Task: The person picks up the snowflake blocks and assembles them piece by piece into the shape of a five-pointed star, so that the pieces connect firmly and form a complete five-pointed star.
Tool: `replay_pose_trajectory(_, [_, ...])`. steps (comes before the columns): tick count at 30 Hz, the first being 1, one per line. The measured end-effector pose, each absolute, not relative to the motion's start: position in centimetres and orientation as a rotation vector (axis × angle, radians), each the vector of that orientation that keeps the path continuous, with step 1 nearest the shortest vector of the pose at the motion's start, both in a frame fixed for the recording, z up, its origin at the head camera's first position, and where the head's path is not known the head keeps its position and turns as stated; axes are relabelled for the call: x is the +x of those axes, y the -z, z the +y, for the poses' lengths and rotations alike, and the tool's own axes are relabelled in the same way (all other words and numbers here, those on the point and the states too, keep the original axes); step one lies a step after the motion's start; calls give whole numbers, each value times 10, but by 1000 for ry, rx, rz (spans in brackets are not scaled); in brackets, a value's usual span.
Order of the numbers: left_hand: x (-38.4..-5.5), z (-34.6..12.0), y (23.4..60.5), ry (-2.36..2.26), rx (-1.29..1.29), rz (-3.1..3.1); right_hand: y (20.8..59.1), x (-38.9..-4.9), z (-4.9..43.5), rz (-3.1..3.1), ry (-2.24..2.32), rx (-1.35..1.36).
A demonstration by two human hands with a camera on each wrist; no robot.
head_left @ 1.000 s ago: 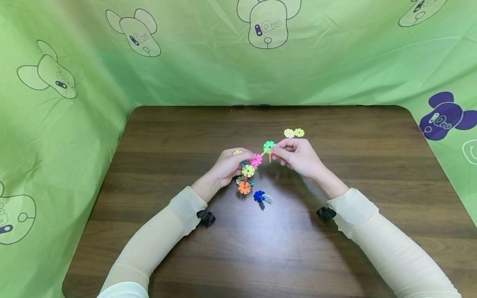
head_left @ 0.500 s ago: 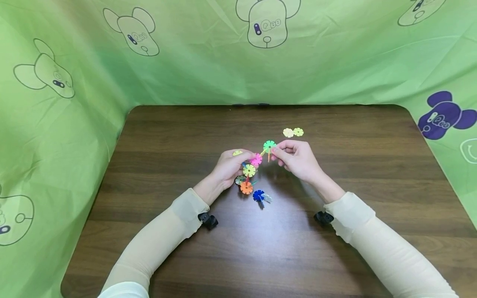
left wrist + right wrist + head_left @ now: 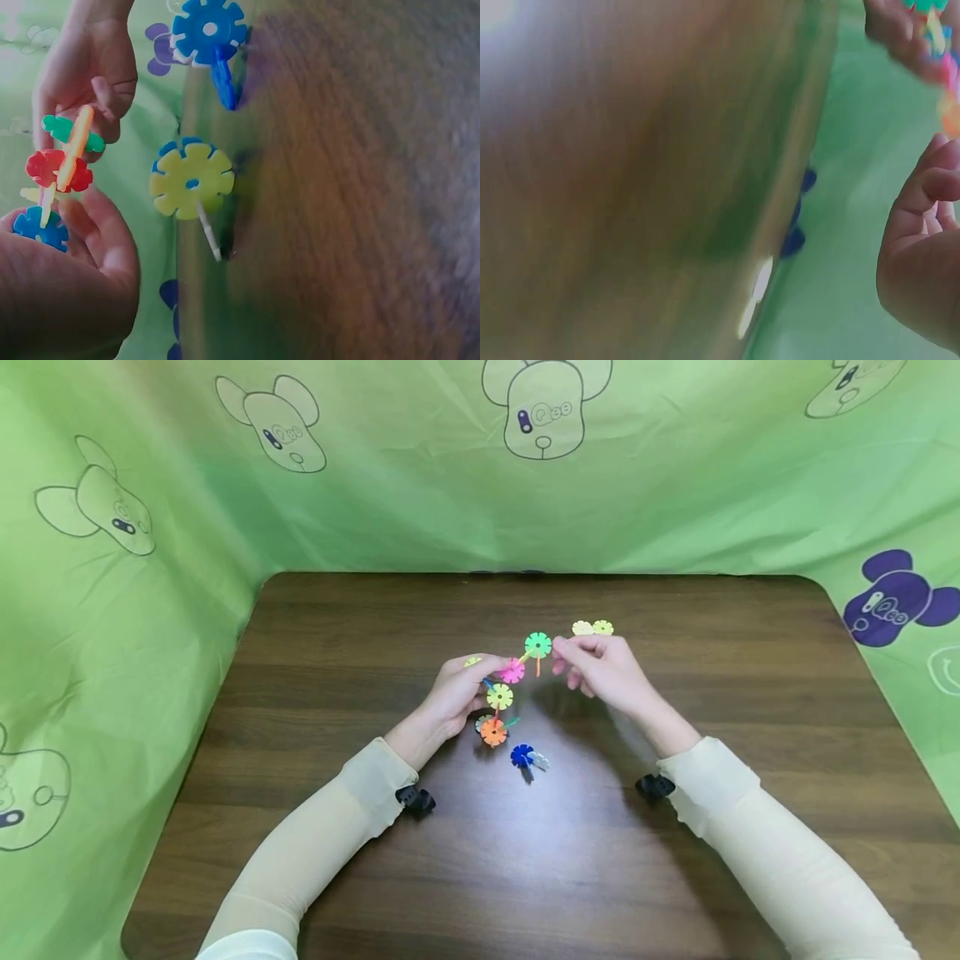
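In the head view my left hand (image 3: 457, 693) pinches a chain of slotted plastic discs, with its thumb on the pink disc (image 3: 513, 671). A green disc (image 3: 537, 645) tops the chain, joined by a yellow one seen edge-on. Lower down hang a yellow disc (image 3: 499, 697) and an orange disc (image 3: 493, 732). My right hand (image 3: 603, 670) is just right of the green disc, its fingers loosely bent. A small gap shows between them, and I see nothing in that hand. The palm covers part of the chain.
A blue disc (image 3: 522, 756) joined to pale blue pieces lies on the brown table (image 3: 360, 635), in front of the hands. Two pale yellow discs (image 3: 592, 627) lie behind the right hand. Green cloth (image 3: 405, 518) surrounds the table's back and sides.
My right hand has let go of the green disc, and a gap now shows between them. The chain in my left hand has risen slightly in the view. The discs on the table stay put.
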State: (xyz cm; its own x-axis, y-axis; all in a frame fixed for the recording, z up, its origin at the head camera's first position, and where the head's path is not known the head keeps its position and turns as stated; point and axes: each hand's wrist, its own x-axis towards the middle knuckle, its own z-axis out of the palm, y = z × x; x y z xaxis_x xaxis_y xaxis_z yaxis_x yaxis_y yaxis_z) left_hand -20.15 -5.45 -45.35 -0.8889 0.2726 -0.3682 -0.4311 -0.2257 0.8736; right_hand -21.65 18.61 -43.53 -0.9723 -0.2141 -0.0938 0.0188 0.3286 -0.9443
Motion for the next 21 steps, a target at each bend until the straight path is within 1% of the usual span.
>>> replay_pose_trajectory(4, [-204, -58, 452, -2175, -218, 1620, 434, -246, 211, 2562, 1490, -97])
replay_pose_trajectory(10, [-205, -64, 455, -2183, -244, 1604, 443, -282, 237, 2811, 843, -141])
replay_pose_trajectory(15, [-206, -66, 456, -2188, -220, 1565, 454, -293, 236, 2828, 618, -169])
replay_pose_trajectory(21, [-208, -68, 453, -2193, -192, 1540, 459, -298, 232, 2892, 575, -158])
